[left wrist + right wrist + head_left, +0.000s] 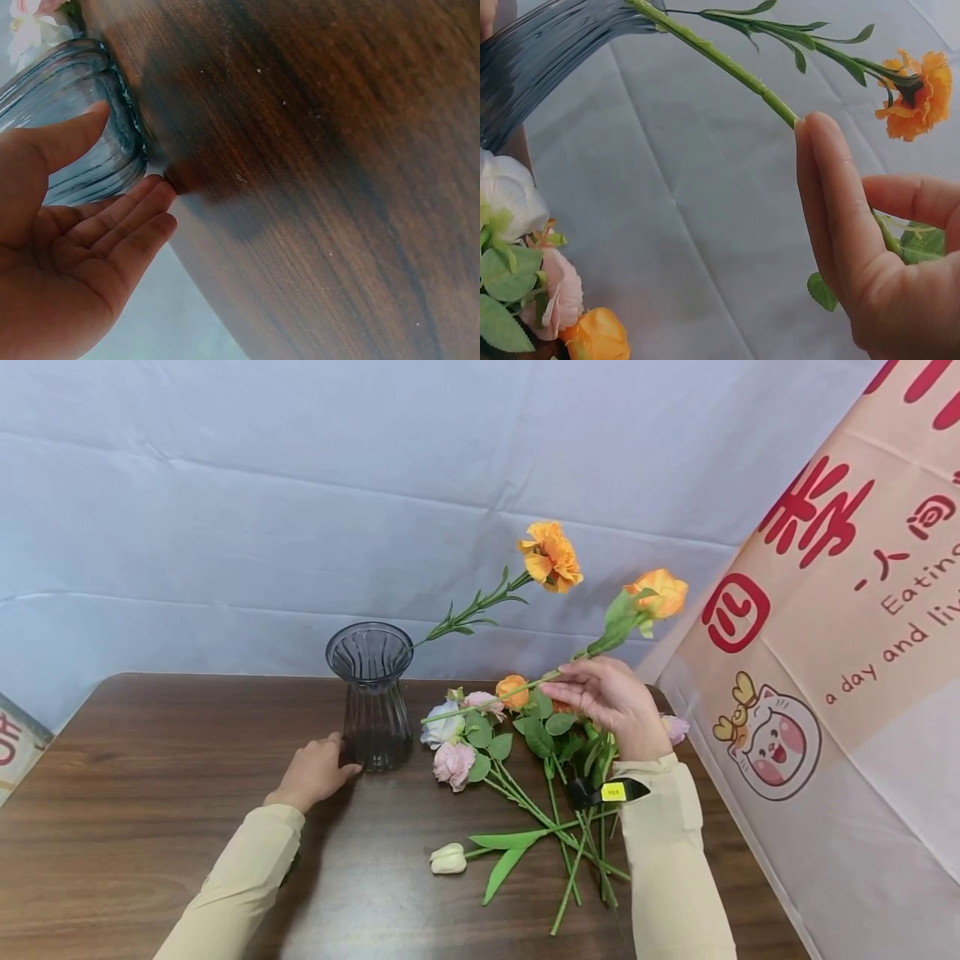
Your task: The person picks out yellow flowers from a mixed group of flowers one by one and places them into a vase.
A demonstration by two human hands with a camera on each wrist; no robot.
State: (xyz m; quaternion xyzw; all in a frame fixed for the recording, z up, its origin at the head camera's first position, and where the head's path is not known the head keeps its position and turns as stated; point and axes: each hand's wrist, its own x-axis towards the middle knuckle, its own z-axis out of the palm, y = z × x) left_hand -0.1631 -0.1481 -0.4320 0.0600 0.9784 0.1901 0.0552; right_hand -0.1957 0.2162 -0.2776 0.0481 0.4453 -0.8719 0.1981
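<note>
Now the right hand (611, 697) is pinching an orange rose stem (525, 687) w/ curled fingers near the counter's far edge; left hand (315, 770), fingers relaxed, is steadying the glass vase (371, 693). Next: probably tipping the stem end into the vase mouth.

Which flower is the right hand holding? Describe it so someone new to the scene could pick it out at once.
On the brown wooden table, look right of the dark glass vase to the pile of flowers. The right hand pinches a long green stem rising from there to an orange rose. Unlike the orange carnation standing in the vase, it is raised above the pile in the hand.
</note>
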